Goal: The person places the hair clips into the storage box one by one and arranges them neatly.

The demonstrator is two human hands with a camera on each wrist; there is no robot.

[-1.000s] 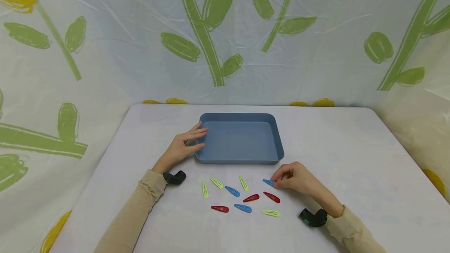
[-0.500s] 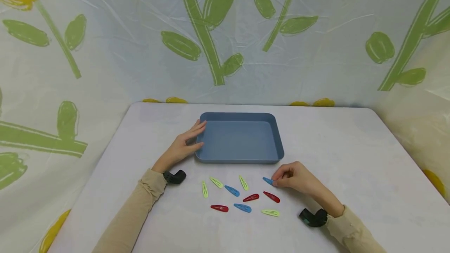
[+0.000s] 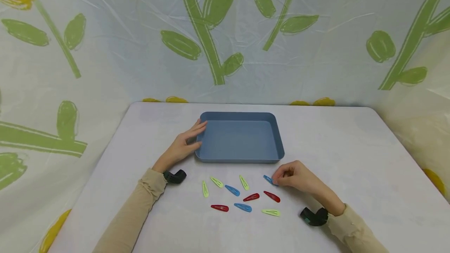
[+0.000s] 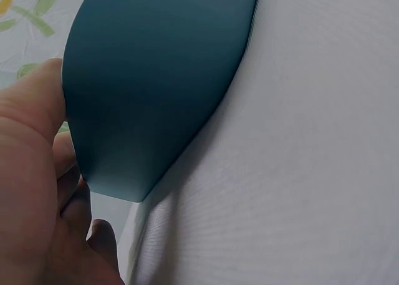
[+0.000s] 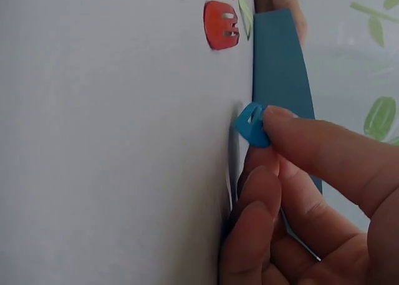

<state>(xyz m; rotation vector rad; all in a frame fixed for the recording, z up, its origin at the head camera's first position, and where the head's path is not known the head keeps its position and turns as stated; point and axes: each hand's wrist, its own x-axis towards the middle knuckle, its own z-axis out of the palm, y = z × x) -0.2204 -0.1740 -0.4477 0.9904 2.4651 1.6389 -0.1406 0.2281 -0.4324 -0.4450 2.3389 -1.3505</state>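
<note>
Just off the near right corner of the blue tray (image 3: 239,143), the right hand (image 3: 295,177) pinches a blue hair clip (image 3: 268,179) between thumb and fingers. The left hand (image 3: 181,145) touches the tray's left side, fingers extended along the rim. On the tray's near side, three red clips (image 3: 251,197), four yellow-green clips (image 3: 270,212) and two other blue clips (image 3: 243,207) lie scattered on the worktop (image 3: 327,139).

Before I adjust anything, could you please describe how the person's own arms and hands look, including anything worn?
The left sleeve and right sleeve are both long and beige, wrinkled near the cuff. A small, black, bent device is worn at each wrist, one on the left wrist and one on the right wrist. The left hand and right hand are ungloved.
</note>
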